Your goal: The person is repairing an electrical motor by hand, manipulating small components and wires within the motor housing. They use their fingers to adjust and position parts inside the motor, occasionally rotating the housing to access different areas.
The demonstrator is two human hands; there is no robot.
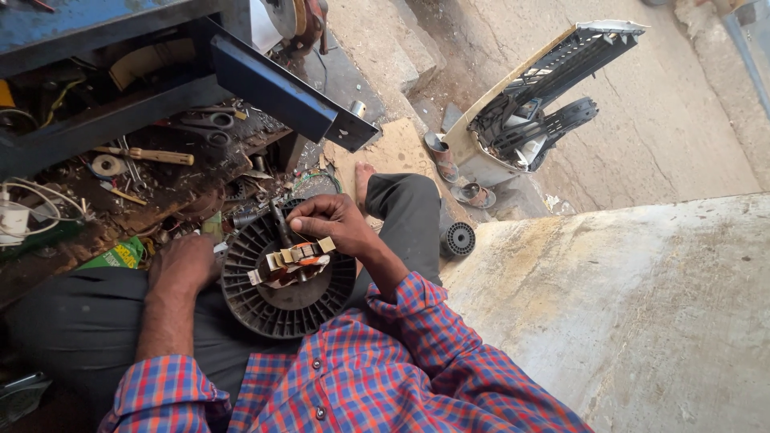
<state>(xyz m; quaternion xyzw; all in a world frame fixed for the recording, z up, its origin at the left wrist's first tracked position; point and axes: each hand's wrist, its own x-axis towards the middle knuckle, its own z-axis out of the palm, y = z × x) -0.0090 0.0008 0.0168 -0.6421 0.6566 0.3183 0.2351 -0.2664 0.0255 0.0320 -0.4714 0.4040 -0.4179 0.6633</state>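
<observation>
Left hand [186,265] steadies round black motor housing [285,301]; right hand [333,220] grips shaft.

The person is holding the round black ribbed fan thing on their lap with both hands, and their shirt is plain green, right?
Not quite. The head view shows the shirt is checked red and blue, not plain green. The rest holds: the round black ribbed plastic fan housing sits on the lap, the left hand at its edge and the right hand on top.

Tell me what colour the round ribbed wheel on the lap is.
The ribbed wheel is black, with dusty fins; the head view shows it plainly.
</observation>
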